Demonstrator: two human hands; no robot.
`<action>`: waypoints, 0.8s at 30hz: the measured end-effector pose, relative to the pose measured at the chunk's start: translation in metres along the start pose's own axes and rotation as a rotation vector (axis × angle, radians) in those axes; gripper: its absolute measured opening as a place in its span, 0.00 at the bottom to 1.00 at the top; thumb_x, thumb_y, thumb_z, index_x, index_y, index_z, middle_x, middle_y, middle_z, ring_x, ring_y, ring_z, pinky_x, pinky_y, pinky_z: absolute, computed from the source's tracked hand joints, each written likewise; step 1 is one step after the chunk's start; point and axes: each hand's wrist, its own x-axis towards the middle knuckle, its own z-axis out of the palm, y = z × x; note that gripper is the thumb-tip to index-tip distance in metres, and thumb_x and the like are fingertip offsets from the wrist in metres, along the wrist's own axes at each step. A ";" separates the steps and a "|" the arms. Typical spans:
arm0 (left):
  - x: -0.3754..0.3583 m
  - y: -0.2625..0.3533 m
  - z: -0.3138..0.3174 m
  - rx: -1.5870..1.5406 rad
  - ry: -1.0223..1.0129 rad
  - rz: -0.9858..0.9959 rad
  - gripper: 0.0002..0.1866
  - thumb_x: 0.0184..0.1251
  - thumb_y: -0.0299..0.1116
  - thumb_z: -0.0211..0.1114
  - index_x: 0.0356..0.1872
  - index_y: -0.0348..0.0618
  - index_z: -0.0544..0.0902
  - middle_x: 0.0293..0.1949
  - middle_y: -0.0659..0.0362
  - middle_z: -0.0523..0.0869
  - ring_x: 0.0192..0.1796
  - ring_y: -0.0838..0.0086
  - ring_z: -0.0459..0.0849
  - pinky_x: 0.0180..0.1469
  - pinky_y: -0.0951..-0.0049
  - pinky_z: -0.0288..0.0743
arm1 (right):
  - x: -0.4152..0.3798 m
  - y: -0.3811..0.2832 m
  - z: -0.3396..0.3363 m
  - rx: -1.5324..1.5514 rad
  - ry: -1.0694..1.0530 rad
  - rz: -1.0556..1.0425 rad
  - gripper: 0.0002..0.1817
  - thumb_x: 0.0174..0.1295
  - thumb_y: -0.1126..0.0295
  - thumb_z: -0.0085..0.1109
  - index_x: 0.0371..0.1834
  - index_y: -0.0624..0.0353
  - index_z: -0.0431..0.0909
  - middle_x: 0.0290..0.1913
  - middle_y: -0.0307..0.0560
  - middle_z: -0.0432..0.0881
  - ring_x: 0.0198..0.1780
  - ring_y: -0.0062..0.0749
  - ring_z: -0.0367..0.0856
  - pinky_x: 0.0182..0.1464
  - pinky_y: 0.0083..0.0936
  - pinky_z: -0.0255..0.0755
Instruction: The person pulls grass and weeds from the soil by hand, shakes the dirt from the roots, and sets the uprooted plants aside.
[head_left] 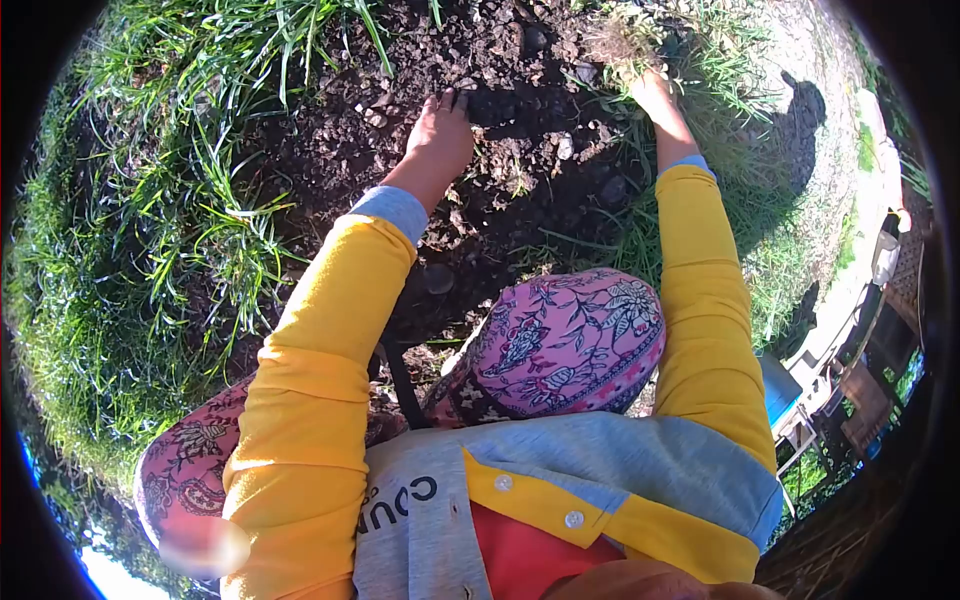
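My left hand (440, 135) rests on the dark, crumbly soil (350, 150) near the top middle, its fingers stretched forward and slightly apart with nothing in them. At the upper right, my right hand (655, 92) is closed around a clump of pulled grass (622, 48) with dry, tangled roots. Its fingertips are partly hidden by the clump. Small stones lie in the soil between the hands, one of them pale (565, 147).
Long green grass (200, 200) covers the left side. My knee in patterned pink cloth (570, 340) is close below the soil. Shorter grass and a bright path (800, 150) lie to the right, with a blue container (778, 385) at the lower right.
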 end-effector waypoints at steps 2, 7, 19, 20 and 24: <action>0.002 0.000 0.002 0.003 0.012 -0.006 0.25 0.65 0.39 0.46 0.60 0.37 0.67 0.68 0.51 0.57 0.69 0.61 0.55 0.68 0.60 0.50 | -0.022 -0.016 0.013 -0.077 -0.079 -0.087 0.15 0.52 0.59 0.46 0.26 0.56 0.79 0.34 0.50 0.81 0.44 0.45 0.79 0.47 0.34 0.73; 0.001 0.001 -0.004 -0.036 -0.037 0.007 0.23 0.65 0.32 0.41 0.60 0.34 0.66 0.68 0.51 0.55 0.70 0.60 0.52 0.69 0.57 0.47 | -0.039 -0.031 0.037 -0.023 0.073 0.226 0.12 0.48 0.58 0.52 0.31 0.52 0.75 0.39 0.42 0.80 0.41 0.34 0.78 0.43 0.32 0.72; 0.003 0.001 -0.003 -0.018 -0.042 -0.005 0.25 0.64 0.35 0.43 0.62 0.35 0.64 0.69 0.52 0.55 0.70 0.62 0.53 0.68 0.60 0.49 | -0.200 -0.117 0.044 1.077 -0.508 0.030 0.35 0.52 0.54 0.60 0.61 0.59 0.62 0.59 0.60 0.68 0.59 0.48 0.68 0.61 0.32 0.60; 0.002 0.001 -0.003 -0.007 -0.052 -0.002 0.25 0.64 0.35 0.43 0.62 0.35 0.64 0.69 0.52 0.55 0.70 0.62 0.53 0.68 0.60 0.49 | -0.213 -0.133 0.005 1.001 -0.606 0.169 0.36 0.54 0.53 0.58 0.63 0.59 0.61 0.61 0.60 0.67 0.63 0.49 0.62 0.64 0.35 0.56; 0.004 0.000 -0.007 0.011 -0.084 -0.003 0.25 0.65 0.34 0.42 0.62 0.35 0.63 0.69 0.52 0.53 0.70 0.62 0.52 0.68 0.60 0.49 | -0.199 -0.114 0.019 0.507 -0.323 -0.249 0.32 0.52 0.54 0.58 0.58 0.59 0.65 0.54 0.62 0.71 0.59 0.53 0.65 0.61 0.40 0.59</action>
